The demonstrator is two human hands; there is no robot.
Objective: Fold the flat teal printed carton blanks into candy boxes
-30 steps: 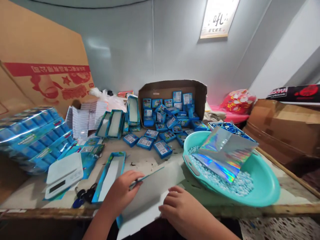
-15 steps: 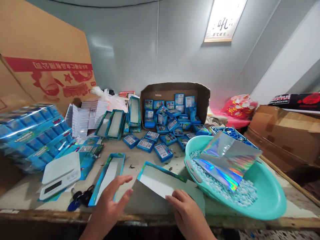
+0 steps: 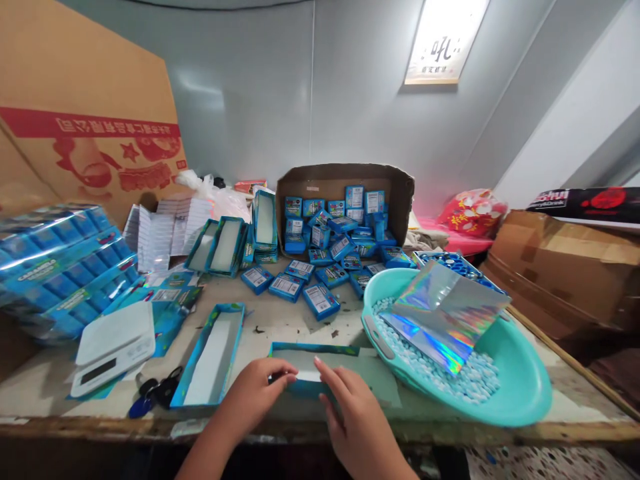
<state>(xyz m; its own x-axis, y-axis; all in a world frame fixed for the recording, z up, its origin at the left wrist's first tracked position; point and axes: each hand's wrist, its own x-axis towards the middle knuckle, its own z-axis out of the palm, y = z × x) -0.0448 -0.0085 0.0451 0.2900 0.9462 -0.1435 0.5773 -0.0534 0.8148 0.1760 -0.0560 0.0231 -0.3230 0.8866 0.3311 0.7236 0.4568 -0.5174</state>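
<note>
My left hand (image 3: 257, 392) and my right hand (image 3: 350, 413) meet at the near table edge on a flat, unfolded blue-and-white carton (image 3: 320, 363). The left fingers curl over the carton's near flap, pinching it. My right hand's fingers press on the same flap from the right, held together. An open blue tray-shaped carton (image 3: 210, 357) lies just left of my left hand. A teal basin (image 3: 520, 393) with small white-blue pellets and holographic foil bags (image 3: 440, 313) sits right of my right hand.
A white scale (image 3: 113, 347) and keys (image 3: 153, 393) lie at the near left. Shrink-wrapped blue packs (image 3: 55, 267) stack at far left. A cardboard box (image 3: 345, 180) spills several small blue boxes (image 3: 320, 300) at the back. Brown cartons (image 3: 565, 267) stand at right.
The carton's flap, raised half a second ago, now lies lower and folded. My left hand moved right from open beside it onto the flap; my right hand shifted slightly left.
</note>
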